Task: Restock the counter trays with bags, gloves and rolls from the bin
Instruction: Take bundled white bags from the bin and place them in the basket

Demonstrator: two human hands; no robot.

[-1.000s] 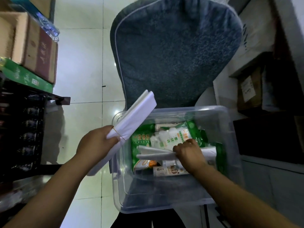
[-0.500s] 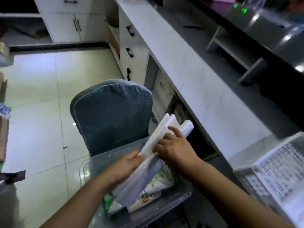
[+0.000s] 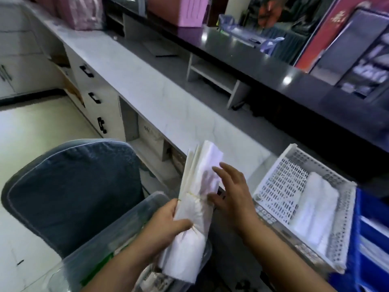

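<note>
Along the counter's near right end sits a white perforated tray. One folded stack of white bags lies along its right half, and mesh shows on its left. Just right of it stands a blue drawer unit, cut off by the frame edge.

Below the counter edge, a clear plastic bin stands just in front of a blue cushioned chair back. A green-printed packet shows through its wall. The forearms and the bundle hide most of the bin's contents, and blur leaves the print unreadable.

A bundle of white bags, bound with a thin yellow band, is held tilted above the bin's right rim. Its upper end reaches over the counter edge, apart from the tray.

The left hand grips the bundle's middle, fingers curled behind it and thumb pressed across the front. The right hand is spread with fingers nearly straight. Its thumb touches the bundle's right edge and its index finger lies over the upper part.
</note>
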